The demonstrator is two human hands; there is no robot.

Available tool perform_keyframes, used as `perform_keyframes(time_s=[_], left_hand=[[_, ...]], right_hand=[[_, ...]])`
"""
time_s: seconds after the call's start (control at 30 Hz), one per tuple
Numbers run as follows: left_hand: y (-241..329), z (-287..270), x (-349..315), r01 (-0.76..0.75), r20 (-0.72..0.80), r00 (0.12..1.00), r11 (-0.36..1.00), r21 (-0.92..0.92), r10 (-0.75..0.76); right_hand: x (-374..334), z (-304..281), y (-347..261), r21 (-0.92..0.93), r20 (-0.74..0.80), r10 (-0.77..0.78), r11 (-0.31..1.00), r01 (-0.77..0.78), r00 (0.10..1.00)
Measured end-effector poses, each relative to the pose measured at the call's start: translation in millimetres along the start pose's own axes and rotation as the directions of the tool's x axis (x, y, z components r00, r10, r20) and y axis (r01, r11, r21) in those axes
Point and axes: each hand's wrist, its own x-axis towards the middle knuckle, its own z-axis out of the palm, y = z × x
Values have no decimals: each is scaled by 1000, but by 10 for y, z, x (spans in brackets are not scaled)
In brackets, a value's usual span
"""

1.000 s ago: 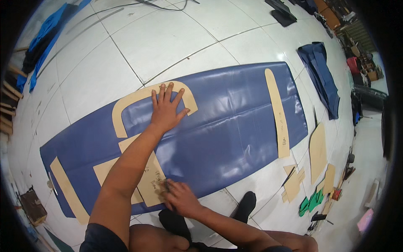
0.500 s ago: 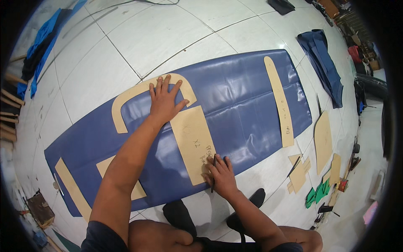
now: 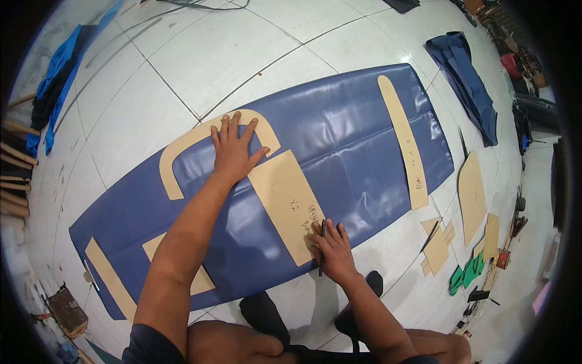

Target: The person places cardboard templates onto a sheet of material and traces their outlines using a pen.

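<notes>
Head view, left to right: the straight card strip (image 3: pixel 111 276) and the card panel (image 3: pixel 203 280) half hidden by the left forearm lie on the blue vinyl sheet (image 3: pixel 357 151), where a brush of the arm could skew them. Uneven pressure from the left hand (image 3: pixel 232 155) could pivot the curved card template (image 3: pixel 167 167) on the glossy surface. The rectangular card template (image 3: pixel 285 203) could slide if the right hand (image 3: pixel 334 255) pushes sideways, and creases in the sheet could lift its edge.

The curved template lies partly beneath the left grip, whose fingers are spread; one leg reaches out beyond it. The rectangular template lies flat between the hands, its far edge near the left thumb, its right edge under the right grip, which pinches a dark pen-like tool (image 3: pixel 322 246). The round-ended strip (image 3: pixel 402 139) lies well apart from both.
</notes>
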Motion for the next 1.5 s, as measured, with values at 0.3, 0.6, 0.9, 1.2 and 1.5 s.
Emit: perform_keyframes(time_s=[0.3,0.6,0.9,1.2,1.5], left_hand=[[-20,-10,-10,-10,8,1000,1000,6,10],[26,-42,-21,-2,-6,1000,1000,-2,2],[-55,40,40,-27,-49,998,999,46,29],[-48,37,14,-20,-26,999,998,54,22],[3,-18,15,-5,11,1000,999,34,4]], right_hand=[[-38,72,-3,32,-60,-22,999,24,998],[-23,144,-72,-2,-84,-10,1000,10,996],[-118,-102,152,133,-284,196,977,-164,938],[-316,-225,531,286,-636,394,919,-271,664],[-361,144,-113,17,-205,45,999,-43,978]])
